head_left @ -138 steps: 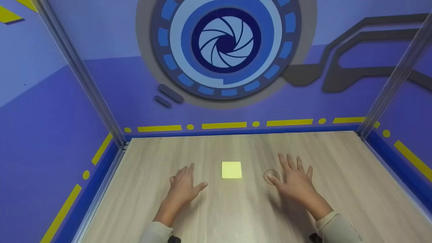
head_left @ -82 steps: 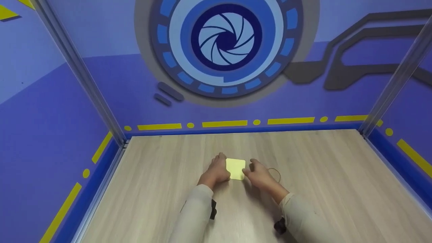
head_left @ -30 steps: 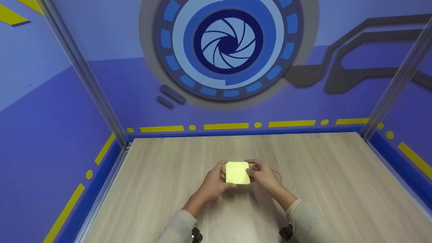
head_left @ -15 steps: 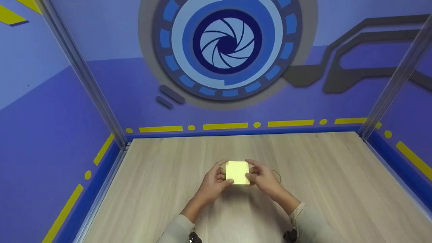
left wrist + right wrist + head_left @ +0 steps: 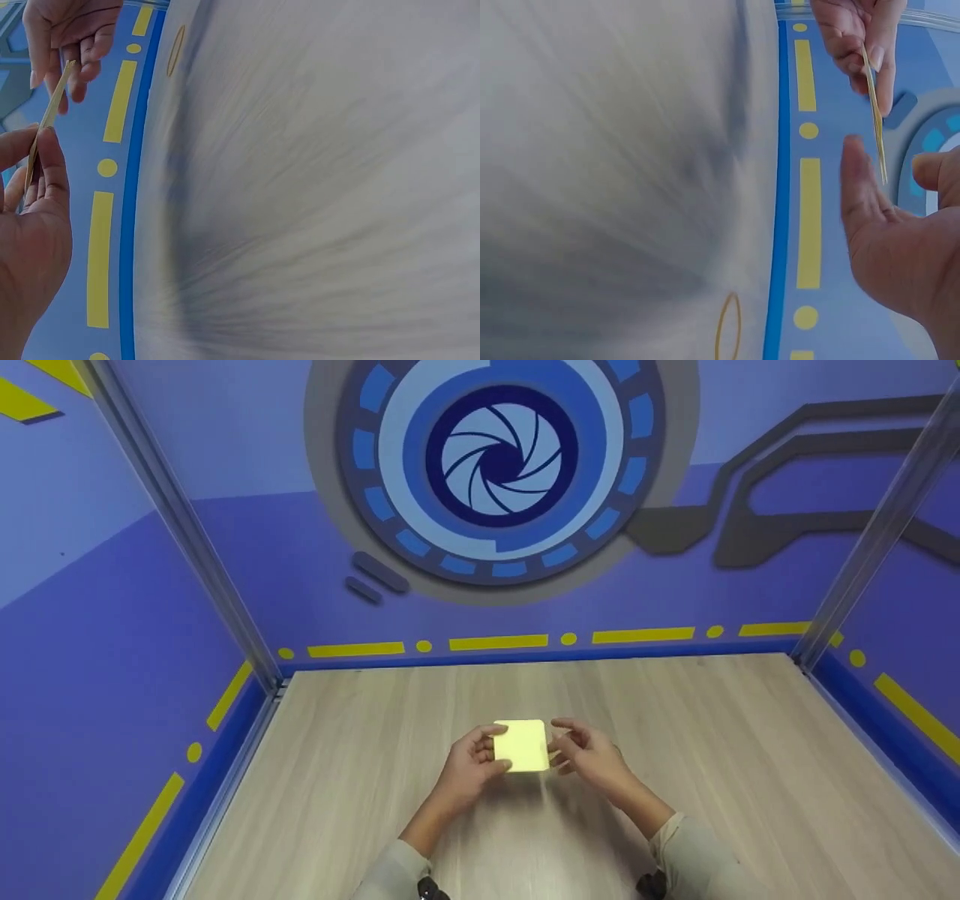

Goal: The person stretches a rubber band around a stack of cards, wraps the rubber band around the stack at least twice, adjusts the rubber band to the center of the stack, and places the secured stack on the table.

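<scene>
The yellow pad (image 5: 523,746) is gripped by the left hand (image 5: 465,769), with its left side pinched between thumb and fingers. It is carried above the bench (image 5: 360,780), with its broad face turned up to the head camera. The pad is square, flat and smooth, with rounded corners. Edge-on, in the right wrist view, it is seen to be thin and layered, with its leaves slightly parted at the end farther from the left hand.

The right hand (image 5: 596,757) is found free of any grip. Its thumb and fingers are parted and held just beside the pad's right edge; a gap is shown in the right wrist view. Some blur is noted on its fingers.

A thin, orange-brown ring (image 5: 739,322) is laid on the bench below the right hand, by which it is hidden in the head view. The bench top is finished in pale, streaked wood grain. Both forearms are covered by light cloth sleeves (image 5: 705,862). Beyond the hands, a blue printed wall (image 5: 600,607) is bordered by ribbed metal posts (image 5: 172,502).
</scene>
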`<state>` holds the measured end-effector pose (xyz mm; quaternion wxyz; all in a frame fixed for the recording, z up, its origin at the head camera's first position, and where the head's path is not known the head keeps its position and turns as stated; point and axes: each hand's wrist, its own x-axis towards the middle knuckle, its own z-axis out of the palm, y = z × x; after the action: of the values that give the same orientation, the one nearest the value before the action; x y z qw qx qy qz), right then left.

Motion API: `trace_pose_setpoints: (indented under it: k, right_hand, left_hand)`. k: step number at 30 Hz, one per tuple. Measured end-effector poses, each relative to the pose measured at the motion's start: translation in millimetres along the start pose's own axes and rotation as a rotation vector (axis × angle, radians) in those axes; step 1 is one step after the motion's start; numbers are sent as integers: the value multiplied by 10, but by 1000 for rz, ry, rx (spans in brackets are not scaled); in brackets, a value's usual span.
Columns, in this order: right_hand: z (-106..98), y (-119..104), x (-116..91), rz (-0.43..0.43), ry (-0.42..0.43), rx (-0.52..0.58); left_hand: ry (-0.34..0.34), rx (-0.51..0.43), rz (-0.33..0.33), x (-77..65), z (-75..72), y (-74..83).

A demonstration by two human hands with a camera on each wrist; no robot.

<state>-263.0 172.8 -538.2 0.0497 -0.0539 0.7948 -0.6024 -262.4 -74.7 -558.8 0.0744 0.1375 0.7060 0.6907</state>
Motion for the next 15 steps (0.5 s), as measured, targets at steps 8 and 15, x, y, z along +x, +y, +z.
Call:
trace_pose_setpoints:
  k: [8,15]
  right_hand:
    - [-343,96,-30,25,87,-99]
    - [-618,333,-15,65,132,-349]
  left_hand:
    - [14,12,-7,-47,-66,-29]
    - [18,1,-17,-95,-136,-48]
